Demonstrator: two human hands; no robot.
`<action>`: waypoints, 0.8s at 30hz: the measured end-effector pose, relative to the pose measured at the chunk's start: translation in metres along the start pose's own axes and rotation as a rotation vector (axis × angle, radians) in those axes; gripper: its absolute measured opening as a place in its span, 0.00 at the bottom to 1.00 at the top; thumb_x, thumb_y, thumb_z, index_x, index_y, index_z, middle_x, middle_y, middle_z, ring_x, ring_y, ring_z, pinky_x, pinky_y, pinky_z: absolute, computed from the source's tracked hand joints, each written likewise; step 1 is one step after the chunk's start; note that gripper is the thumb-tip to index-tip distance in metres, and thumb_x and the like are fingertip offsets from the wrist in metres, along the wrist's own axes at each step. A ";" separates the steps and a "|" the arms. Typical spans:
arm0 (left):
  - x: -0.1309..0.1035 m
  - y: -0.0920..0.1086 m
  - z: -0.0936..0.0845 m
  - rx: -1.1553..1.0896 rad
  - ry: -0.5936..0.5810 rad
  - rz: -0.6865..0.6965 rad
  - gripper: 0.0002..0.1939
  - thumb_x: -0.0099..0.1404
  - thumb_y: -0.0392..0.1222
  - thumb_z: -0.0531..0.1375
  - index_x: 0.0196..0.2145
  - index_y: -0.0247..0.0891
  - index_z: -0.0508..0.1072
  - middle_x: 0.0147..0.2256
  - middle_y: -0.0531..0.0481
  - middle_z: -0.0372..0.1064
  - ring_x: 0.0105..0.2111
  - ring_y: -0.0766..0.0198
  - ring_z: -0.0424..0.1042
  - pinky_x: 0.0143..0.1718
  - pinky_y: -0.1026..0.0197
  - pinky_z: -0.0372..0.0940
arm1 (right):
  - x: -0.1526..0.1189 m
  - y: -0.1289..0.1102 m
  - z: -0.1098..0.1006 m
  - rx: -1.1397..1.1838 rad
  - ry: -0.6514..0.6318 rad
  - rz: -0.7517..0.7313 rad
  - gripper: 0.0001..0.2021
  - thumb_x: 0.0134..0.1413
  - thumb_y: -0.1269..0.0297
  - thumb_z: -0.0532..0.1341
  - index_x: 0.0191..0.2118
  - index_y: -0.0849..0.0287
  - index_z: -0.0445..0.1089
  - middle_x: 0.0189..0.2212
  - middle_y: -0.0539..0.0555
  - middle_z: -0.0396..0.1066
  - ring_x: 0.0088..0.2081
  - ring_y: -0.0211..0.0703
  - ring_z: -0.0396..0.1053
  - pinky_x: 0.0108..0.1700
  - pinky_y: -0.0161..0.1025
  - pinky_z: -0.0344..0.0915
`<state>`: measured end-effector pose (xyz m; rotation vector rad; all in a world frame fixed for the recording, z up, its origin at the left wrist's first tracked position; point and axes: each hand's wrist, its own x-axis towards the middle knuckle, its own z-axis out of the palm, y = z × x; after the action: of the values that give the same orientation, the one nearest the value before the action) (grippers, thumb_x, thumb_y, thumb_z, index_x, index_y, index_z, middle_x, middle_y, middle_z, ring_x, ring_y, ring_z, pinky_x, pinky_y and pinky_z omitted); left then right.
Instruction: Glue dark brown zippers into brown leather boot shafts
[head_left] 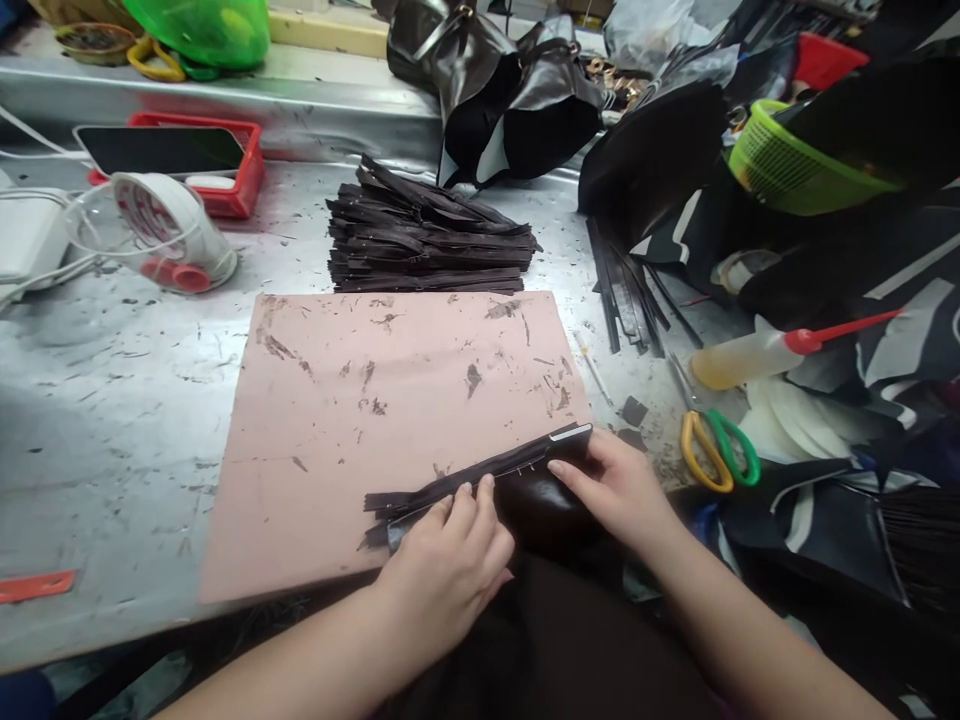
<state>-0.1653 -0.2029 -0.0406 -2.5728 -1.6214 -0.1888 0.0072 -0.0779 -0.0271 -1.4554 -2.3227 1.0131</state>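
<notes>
A dark zipper strip (pixel 450 484) lies slantwise over the lower edge of a stained pink board (pixel 330 400), joined along a black leather piece (pixel 544 505). My left hand (pixel 454 550) presses its fingertips on the strip's middle, fingers bent close together. At the strip's right end, my right hand (pixel 619 485) pinches the leather between thumb and fingers, beside a white-edged tip. The leather hangs down below the board's edge between both hands. Behind the board sits a pile of dark zipper strips (pixel 431 235).
Yellow-and-green scissors (pixel 716 445) and a glue bottle with a red nozzle (pixel 750 360) lie at right. A green basket (pixel 802 165) stands among black leather pieces. At left are a tape roll (pixel 169 230), a red tray (pixel 251 170) with a phone, and an orange strip (pixel 36 586).
</notes>
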 end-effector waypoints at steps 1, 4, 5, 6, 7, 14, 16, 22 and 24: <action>0.001 0.000 0.001 0.003 0.002 0.003 0.15 0.60 0.47 0.54 0.38 0.33 0.67 0.49 0.38 0.64 0.42 0.53 0.67 0.39 0.56 0.62 | 0.000 0.001 0.000 -0.030 0.013 -0.015 0.09 0.50 0.62 0.56 0.34 0.60 0.68 0.34 0.57 0.69 0.37 0.46 0.67 0.39 0.41 0.63; 0.004 0.001 0.002 0.006 -0.010 0.012 0.11 0.60 0.45 0.53 0.35 0.35 0.67 0.53 0.40 0.61 0.41 0.53 0.67 0.36 0.56 0.62 | 0.001 0.004 0.002 -0.080 0.039 -0.028 0.08 0.51 0.63 0.55 0.34 0.61 0.68 0.32 0.56 0.68 0.35 0.44 0.66 0.38 0.40 0.63; 0.006 0.002 0.003 0.007 -0.033 0.018 0.11 0.60 0.45 0.53 0.35 0.34 0.67 0.53 0.39 0.60 0.41 0.52 0.67 0.35 0.55 0.62 | 0.001 0.005 0.004 -0.092 0.047 -0.037 0.08 0.51 0.63 0.55 0.33 0.61 0.68 0.32 0.56 0.68 0.34 0.43 0.66 0.37 0.39 0.63; 0.009 0.003 0.003 0.009 -0.060 0.030 0.11 0.60 0.44 0.53 0.36 0.34 0.67 0.52 0.38 0.61 0.41 0.51 0.66 0.35 0.55 0.61 | 0.001 0.006 0.005 -0.101 0.060 -0.051 0.08 0.51 0.62 0.55 0.32 0.60 0.68 0.31 0.55 0.68 0.34 0.43 0.66 0.36 0.39 0.64; 0.012 0.004 0.004 0.014 -0.079 0.044 0.12 0.60 0.43 0.52 0.36 0.33 0.67 0.51 0.36 0.62 0.42 0.51 0.66 0.36 0.55 0.61 | 0.001 0.007 0.007 -0.106 0.077 -0.065 0.08 0.51 0.62 0.56 0.32 0.60 0.68 0.30 0.55 0.67 0.33 0.43 0.66 0.35 0.38 0.64; 0.037 0.013 0.006 0.084 -0.079 0.052 0.17 0.60 0.37 0.48 0.46 0.31 0.65 0.52 0.37 0.61 0.40 0.52 0.68 0.34 0.55 0.63 | 0.001 0.010 0.007 -0.061 0.091 -0.091 0.08 0.51 0.62 0.55 0.31 0.59 0.69 0.32 0.54 0.66 0.34 0.41 0.67 0.37 0.37 0.64; 0.043 0.013 0.007 0.079 -0.090 0.078 0.17 0.60 0.36 0.48 0.45 0.28 0.66 0.50 0.35 0.63 0.40 0.52 0.68 0.35 0.55 0.63 | 0.002 0.010 0.006 -0.081 0.087 -0.083 0.08 0.51 0.62 0.54 0.29 0.58 0.68 0.33 0.54 0.65 0.33 0.40 0.66 0.35 0.36 0.64; 0.052 0.010 0.009 0.064 -0.109 0.125 0.18 0.61 0.33 0.46 0.47 0.27 0.65 0.50 0.35 0.63 0.44 0.53 0.66 0.39 0.56 0.63 | 0.009 0.002 0.002 -0.328 -0.041 -0.015 0.09 0.51 0.64 0.54 0.24 0.59 0.65 0.32 0.51 0.62 0.27 0.35 0.63 0.28 0.33 0.58; 0.055 0.008 0.007 0.056 -0.154 0.121 0.17 0.61 0.33 0.46 0.47 0.29 0.65 0.54 0.35 0.57 0.39 0.55 0.67 0.32 0.57 0.63 | 0.010 -0.001 0.000 -0.421 -0.075 0.027 0.11 0.51 0.61 0.54 0.21 0.59 0.63 0.30 0.50 0.62 0.24 0.33 0.61 0.24 0.33 0.53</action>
<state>-0.1338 -0.1564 -0.0387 -2.6903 -1.4865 0.0648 0.0023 -0.0696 -0.0280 -1.6165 -2.6958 0.6145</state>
